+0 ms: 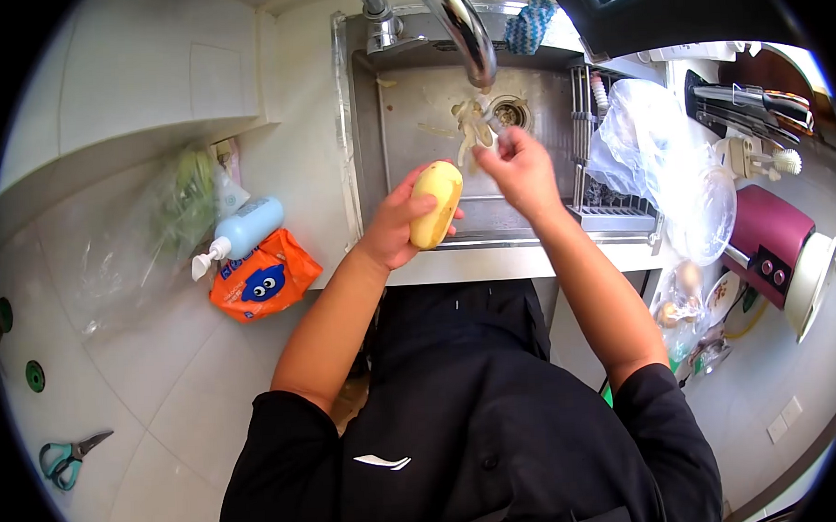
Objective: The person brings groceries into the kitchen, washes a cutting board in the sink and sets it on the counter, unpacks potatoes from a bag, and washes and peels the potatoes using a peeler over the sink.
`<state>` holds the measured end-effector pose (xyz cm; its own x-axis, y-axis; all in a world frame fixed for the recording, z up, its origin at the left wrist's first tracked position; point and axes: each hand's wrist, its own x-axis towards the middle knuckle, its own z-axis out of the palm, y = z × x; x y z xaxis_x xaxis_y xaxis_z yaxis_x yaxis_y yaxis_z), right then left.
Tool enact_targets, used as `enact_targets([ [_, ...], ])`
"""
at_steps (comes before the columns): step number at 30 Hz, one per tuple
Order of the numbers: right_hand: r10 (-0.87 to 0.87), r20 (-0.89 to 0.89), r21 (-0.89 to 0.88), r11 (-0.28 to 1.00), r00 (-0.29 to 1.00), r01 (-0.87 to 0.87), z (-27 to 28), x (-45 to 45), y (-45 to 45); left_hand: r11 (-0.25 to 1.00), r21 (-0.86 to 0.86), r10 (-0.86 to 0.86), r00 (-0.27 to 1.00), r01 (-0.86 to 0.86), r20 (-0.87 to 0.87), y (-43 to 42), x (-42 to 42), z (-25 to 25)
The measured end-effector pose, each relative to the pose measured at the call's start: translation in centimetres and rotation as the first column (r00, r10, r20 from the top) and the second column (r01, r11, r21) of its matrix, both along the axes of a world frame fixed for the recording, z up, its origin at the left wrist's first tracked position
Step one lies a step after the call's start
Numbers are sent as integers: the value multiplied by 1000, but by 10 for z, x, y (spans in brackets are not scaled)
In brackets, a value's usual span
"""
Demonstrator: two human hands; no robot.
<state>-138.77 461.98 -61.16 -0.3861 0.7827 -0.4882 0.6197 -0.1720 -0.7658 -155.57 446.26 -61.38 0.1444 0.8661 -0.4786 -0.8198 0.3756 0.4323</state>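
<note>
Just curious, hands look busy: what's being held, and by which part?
The left hand grips a potato around its middle, thumb across one side. Whether the right hand holds anything is too blurred to tell.

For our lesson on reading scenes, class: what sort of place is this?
Probably a kitchen: a metal sink under a faucet, peelings near the drain, and a mostly peeled potato in the left hand.

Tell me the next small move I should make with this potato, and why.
I'd probably turn the potato in your left hand so its brownish side faces up. Most of what shows is pale yellow, but brown patches run along the edge nearer your right hand, and peelings lie in the sink, so those patches look like what's left to trim.
</note>
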Motion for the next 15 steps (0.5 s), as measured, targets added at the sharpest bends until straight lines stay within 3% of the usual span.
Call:
enact_targets([
  [1,-54,8,50,997,999,53,0,4,5,1000,1,3,1000,-3,-3,0,1,0],
  [3,30,77,146,988,997,-41,7,16,16,1000,-10,17,972,-19,-234,0,3,-1],
  [8,200,221,297,919,955,-261,36,22,11,994,-77,67,991,-77,-118,-2,-4,-8],
  [10,309,246,529,752,919,-394,40,17,4,992,-116,43,998,-49,-48,-3,-8,-7],
  [11,317,243,604,690,917,-399,39,13,2,994,-106,33,998,-39,-55,-3,-8,-8],
  [13,310,225,607,697,924,-382,43,5,-1,995,-97,20,998,-26,-60,-6,-5,-12],
  [15,302,228,611,696,926,-377,42,0,1,999,-40,-7,969,-3,-245,-9,-2,-16],
])
